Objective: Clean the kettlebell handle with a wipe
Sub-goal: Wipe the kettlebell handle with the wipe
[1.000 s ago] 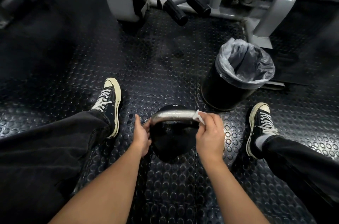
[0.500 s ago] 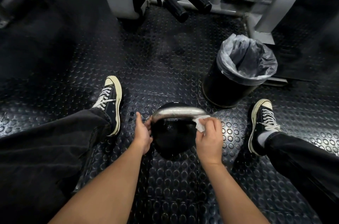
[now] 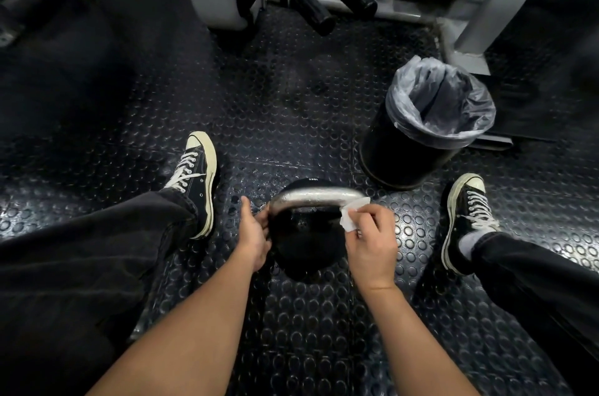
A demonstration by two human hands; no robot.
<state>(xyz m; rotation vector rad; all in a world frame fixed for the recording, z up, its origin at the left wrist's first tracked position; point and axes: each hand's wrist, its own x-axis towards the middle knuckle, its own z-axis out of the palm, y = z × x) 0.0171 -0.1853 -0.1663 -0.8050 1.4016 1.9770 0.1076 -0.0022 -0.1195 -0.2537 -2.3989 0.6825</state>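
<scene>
A black kettlebell (image 3: 304,246) stands on the studded rubber floor between my feet. Its silver handle (image 3: 314,196) arches across the top. My left hand (image 3: 254,233) rests against the left side of the bell near the handle's left end, fingers curled on it. My right hand (image 3: 371,241) pinches a small white wipe (image 3: 351,215) and presses it to the right end of the handle, where the bar bends down.
A black bin with a clear liner (image 3: 424,123) stands just beyond the kettlebell to the right. My sneakers sit left (image 3: 197,175) and right (image 3: 466,217) of the bell. A grey gym machine frame with black roller pads (image 3: 324,9) crosses the far side.
My right hand has slid the wipe from the top right of the handle down around its right bend. The left hand has kept its place on the bell.
</scene>
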